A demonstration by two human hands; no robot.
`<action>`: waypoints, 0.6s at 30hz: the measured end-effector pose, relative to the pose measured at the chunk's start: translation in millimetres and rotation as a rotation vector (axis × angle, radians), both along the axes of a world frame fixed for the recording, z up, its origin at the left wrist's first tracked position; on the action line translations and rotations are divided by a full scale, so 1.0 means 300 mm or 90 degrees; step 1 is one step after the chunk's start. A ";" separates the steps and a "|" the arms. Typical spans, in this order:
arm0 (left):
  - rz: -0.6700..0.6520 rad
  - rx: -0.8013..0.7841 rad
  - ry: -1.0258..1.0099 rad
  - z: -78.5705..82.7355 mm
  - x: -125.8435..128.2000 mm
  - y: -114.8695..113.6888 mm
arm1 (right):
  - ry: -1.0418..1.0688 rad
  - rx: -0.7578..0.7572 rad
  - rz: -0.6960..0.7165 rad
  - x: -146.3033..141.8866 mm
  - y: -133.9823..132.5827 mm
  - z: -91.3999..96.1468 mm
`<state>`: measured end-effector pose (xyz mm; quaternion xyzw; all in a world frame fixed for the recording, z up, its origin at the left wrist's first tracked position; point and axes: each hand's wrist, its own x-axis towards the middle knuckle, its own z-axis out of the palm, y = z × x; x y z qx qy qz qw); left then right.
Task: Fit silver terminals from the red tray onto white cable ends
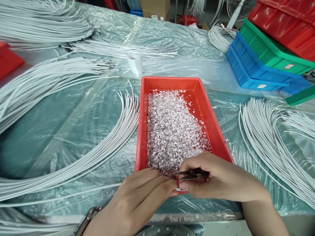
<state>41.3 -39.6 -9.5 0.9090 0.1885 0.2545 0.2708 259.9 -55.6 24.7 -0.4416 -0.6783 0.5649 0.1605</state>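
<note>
My left hand (140, 198) is closed around a white cable (98, 188), whose end pokes out past the fingertips. Dark thread snips (193, 173) sit in my right hand (221, 178), their blades pointing left toward my left fingers. My right thumb tip is close to the cable end; whether it touches is hard to tell. Both hands meet over the near edge of a red tray (216, 127), which holds many small silvery, shiny bits (174, 127). Part of the cable is hidden inside my left hand.
Bundles of white cable lie to the left (115, 131) and right (265, 137). A clear roll (135, 64) stands behind the tray. Stacked blue (256, 70), green (275, 49) and red bins (287, 23) rise at the back right. Clear plastic film covers the table (61, 108).
</note>
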 end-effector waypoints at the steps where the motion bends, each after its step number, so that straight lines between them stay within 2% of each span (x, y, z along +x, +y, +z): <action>1: -0.001 -0.004 0.001 0.000 -0.001 0.000 | 0.002 0.000 -0.002 -0.001 0.001 0.000; 10: 0.007 0.050 -0.018 0.006 -0.006 0.000 | 0.004 -0.008 -0.016 -0.004 -0.006 0.006; 18: -0.016 0.012 -0.018 0.003 -0.004 0.004 | 0.038 -0.017 -0.031 -0.011 -0.013 0.006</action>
